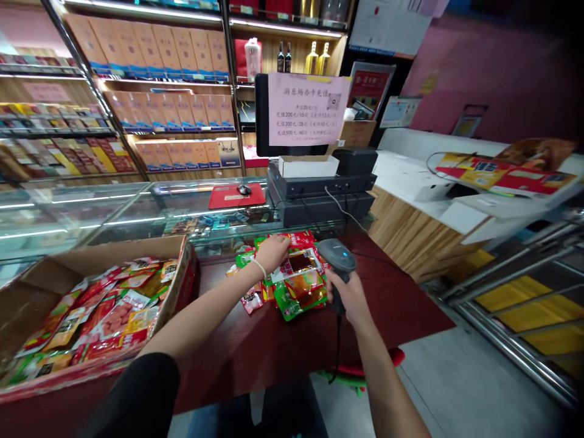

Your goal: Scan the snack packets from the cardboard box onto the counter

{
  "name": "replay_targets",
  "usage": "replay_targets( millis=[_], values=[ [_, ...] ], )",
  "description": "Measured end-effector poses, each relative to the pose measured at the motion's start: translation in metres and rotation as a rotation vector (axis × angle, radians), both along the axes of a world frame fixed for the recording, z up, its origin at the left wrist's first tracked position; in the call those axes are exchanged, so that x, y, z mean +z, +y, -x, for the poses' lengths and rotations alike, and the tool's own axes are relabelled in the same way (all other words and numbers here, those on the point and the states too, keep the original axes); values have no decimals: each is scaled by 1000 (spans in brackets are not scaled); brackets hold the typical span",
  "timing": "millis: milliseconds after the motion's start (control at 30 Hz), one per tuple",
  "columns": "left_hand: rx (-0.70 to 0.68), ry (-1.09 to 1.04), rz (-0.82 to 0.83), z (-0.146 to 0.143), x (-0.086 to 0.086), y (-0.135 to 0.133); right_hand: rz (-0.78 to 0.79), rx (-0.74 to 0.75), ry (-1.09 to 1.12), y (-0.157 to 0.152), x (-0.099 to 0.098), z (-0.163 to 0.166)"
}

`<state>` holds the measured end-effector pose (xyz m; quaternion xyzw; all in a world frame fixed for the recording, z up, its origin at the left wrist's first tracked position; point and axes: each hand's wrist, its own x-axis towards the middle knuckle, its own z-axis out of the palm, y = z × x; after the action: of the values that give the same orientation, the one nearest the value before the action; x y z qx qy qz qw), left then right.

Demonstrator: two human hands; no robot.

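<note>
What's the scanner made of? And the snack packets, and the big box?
Scanner: probably hard plastic, dark grey and smooth, with moulded curves.
Snack packets: likely glossy plastic film; bright glints show on them.
Big box: looks like cardboard, dull brown inside with thin walls.

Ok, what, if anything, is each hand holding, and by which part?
The right hand holds the scanner by its handle. The left hand is at the packets; whether it holds one cannot be told.
</note>
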<state>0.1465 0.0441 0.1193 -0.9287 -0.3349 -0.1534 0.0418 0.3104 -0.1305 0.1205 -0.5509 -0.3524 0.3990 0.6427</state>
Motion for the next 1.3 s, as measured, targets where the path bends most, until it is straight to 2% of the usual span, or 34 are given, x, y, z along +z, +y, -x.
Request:
replay_targets(
  millis=[133, 333, 567, 733, 867, 1000, 1133, 1300],
  values=[
    [7, 70, 2, -23, -23, -2, 15, -10, 26, -6, -2, -10],
    [-4, 41, 83, -18, -39, -4, 23, -20, 50, -5, -12, -16],
    [-16, 24, 77, -4, -36, -7, 29, -3, 21, 0, -10, -9],
    [-17, -8, 63, 26, -17, -9, -8, 81, -37, 9, 3, 5],
    [17, -46, 85, 79, 5, -18, 5, 167, -63, 24, 15, 30],
    [91, -156, 115, 155, 21, -35, 24, 303, -45, 46, 27, 72],
    [256, -245, 124, 240, 28, -49, -9, 481, -81, 70, 39, 130],
    [522, -274, 100, 343, 28, -61, 6, 667, -151, 97, 52, 214]
  ],
)
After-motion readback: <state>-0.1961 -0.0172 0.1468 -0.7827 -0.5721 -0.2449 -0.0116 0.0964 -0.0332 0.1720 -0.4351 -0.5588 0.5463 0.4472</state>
